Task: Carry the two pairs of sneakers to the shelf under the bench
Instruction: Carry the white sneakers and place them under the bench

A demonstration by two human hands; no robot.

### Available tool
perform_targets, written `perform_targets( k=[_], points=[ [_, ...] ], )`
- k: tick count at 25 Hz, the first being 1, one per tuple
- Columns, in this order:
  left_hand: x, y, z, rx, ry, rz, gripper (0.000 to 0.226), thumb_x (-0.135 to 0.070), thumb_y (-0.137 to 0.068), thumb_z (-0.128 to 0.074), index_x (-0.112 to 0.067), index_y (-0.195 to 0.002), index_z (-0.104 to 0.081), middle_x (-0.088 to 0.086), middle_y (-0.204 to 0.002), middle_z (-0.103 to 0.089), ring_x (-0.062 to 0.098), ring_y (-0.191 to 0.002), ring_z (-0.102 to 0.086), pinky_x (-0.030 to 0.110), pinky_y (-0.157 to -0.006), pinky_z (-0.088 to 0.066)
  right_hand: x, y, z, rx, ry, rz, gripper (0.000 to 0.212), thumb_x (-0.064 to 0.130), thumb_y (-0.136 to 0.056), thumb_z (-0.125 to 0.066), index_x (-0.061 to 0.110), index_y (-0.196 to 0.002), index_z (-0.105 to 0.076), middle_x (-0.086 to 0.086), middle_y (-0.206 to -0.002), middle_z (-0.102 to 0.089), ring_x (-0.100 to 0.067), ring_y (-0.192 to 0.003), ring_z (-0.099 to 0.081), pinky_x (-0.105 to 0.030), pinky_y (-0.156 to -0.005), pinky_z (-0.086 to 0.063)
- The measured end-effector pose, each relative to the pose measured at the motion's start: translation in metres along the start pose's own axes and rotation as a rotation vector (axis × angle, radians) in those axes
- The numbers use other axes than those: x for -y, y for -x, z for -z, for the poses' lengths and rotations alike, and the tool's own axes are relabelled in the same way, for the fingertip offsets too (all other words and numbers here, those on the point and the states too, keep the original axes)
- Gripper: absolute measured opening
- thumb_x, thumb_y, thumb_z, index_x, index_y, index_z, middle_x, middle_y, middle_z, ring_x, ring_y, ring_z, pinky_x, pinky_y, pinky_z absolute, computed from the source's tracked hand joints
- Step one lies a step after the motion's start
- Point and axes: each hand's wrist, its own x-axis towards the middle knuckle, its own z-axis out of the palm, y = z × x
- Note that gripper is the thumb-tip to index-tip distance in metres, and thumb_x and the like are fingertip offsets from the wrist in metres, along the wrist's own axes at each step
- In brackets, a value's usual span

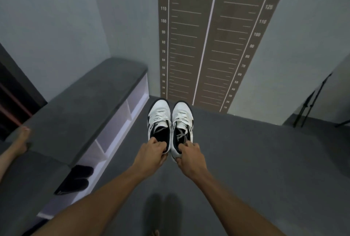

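Note:
Two white sneakers with dark trim hang side by side above the grey floor, toes pointing away from me. My left hand [153, 155] grips the heel of the left white sneaker [158, 116]. My right hand [190, 157] grips the heel of the right white sneaker [182, 117]. A pair of dark sneakers [75, 180] lies in the near compartment of the white shelf [121, 122] under the grey cushioned bench [83, 99], which runs along the left.
Another person's bare foot [19, 141] rests on the bench at the far left. A brown height chart [208, 37] covers the wall ahead. Black stand legs [310, 103] lean at the right. Grey floor [246, 160] spreads to the right of the bench.

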Motion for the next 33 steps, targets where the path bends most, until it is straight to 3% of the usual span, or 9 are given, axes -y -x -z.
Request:
perform_targets(
  k=[5,13,21,27,33],
  points=[
    [0.031,-0.097,-0.010,0.018,0.023,0.138,0.030,-0.028,-0.084,-0.064,-0.029,-0.078,-0.035,-0.011,-0.079,-0.056,0.016,-0.087,-0.046,0.040,-0.067,-0.042,-0.026,-0.112,0.019,0.003,0.031,0.070,0.029,0.028,-0.089,-0.060,0.018,-0.115,-0.055,-0.005,-0.124,-0.047,-0.030,-0.113,-0.041,-0.038,-0.078,-0.047],
    [0.075,-0.203,-0.063,-0.057,0.062,0.457,0.036,-0.025,-0.081,-0.069,-0.027,-0.075,-0.033,-0.006,-0.073,-0.053,0.019,-0.076,-0.047,0.038,-0.057,-0.043,-0.070,-0.297,0.016,0.178,0.100,0.393,0.025,0.027,-0.088,-0.060,0.017,-0.110,-0.055,-0.005,-0.121,-0.047,-0.029,-0.112,-0.042,-0.039,-0.075,-0.046],
    [0.140,-0.200,-0.085,-0.131,0.080,0.834,0.023,-0.028,-0.082,-0.067,-0.021,-0.076,-0.045,-0.003,-0.073,-0.056,0.020,-0.077,-0.048,0.038,-0.059,-0.044,-0.009,-0.403,-0.037,0.367,0.151,0.764,0.028,0.022,-0.087,-0.061,0.016,-0.114,-0.056,-0.006,-0.119,-0.047,-0.030,-0.111,-0.044,-0.041,-0.078,-0.050],
    [0.188,-0.188,-0.108,-0.097,0.086,0.983,0.025,-0.031,-0.085,-0.065,-0.023,-0.077,-0.043,-0.002,-0.077,-0.059,0.021,-0.084,-0.049,0.039,-0.064,-0.045,0.028,-0.442,-0.091,0.477,0.181,0.866,0.029,0.022,-0.087,-0.061,0.016,-0.115,-0.056,-0.008,-0.117,-0.048,-0.032,-0.107,-0.048,-0.042,-0.080,-0.050],
    [0.231,-0.180,-0.217,-0.036,0.100,1.115,0.020,-0.031,-0.085,-0.064,-0.018,-0.085,-0.050,0.002,-0.085,-0.059,0.024,-0.093,-0.050,0.043,-0.070,-0.048,0.012,-0.486,-0.198,0.610,0.231,0.964,0.024,0.017,-0.088,-0.059,0.011,-0.112,-0.059,-0.009,-0.116,-0.050,-0.035,-0.099,-0.055,-0.036,-0.079,-0.046]
  ],
)
